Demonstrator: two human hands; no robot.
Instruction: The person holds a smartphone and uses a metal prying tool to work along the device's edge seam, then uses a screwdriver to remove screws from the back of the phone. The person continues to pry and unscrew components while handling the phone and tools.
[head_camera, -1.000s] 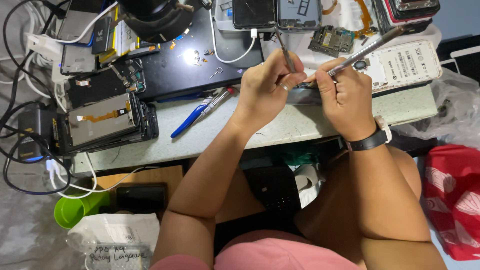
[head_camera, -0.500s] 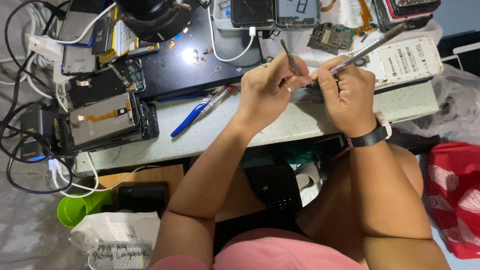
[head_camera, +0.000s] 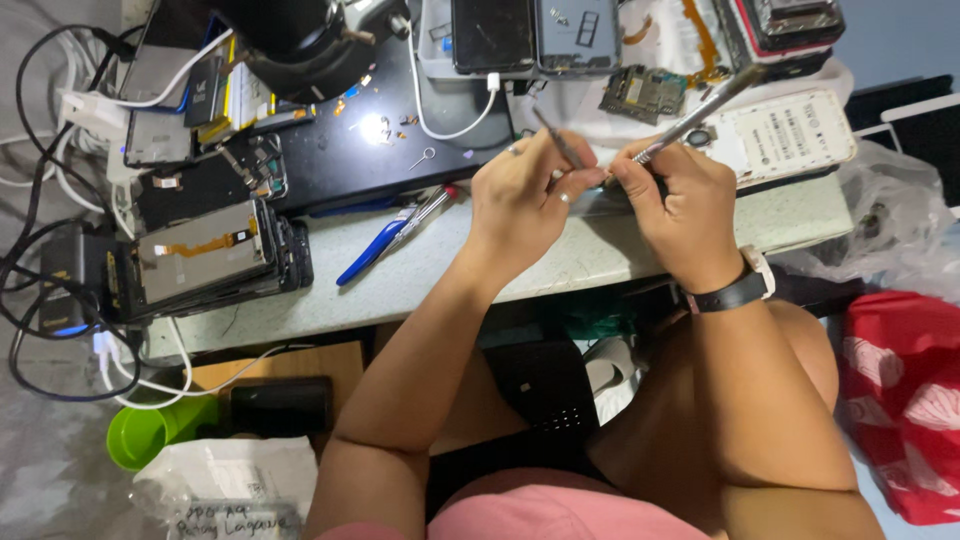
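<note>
My left hand (head_camera: 525, 195) pinches a thin metal pick (head_camera: 557, 136) that points up and to the left. My right hand (head_camera: 680, 205) grips long metal tweezers (head_camera: 697, 110) slanting up to the right, and a watch with a black strap sits on that wrist. Both hands meet over the front of the pale workbench (head_camera: 450, 270), fingertips touching around something small that they hide. A white handset back (head_camera: 790, 135) lies just beyond my right hand.
A black mat (head_camera: 400, 150) holds small screws and a pin. Opened phones (head_camera: 540, 35), a circuit board (head_camera: 645, 92), stacked screens (head_camera: 200, 260), blue-handled pliers (head_camera: 385, 240), cables (head_camera: 50, 330), a green cup (head_camera: 150, 435) and a red bag (head_camera: 900, 400) surround me.
Both hands stay together at the bench front with only slight shifts; the pick in my left hand has tilted a little further left.
</note>
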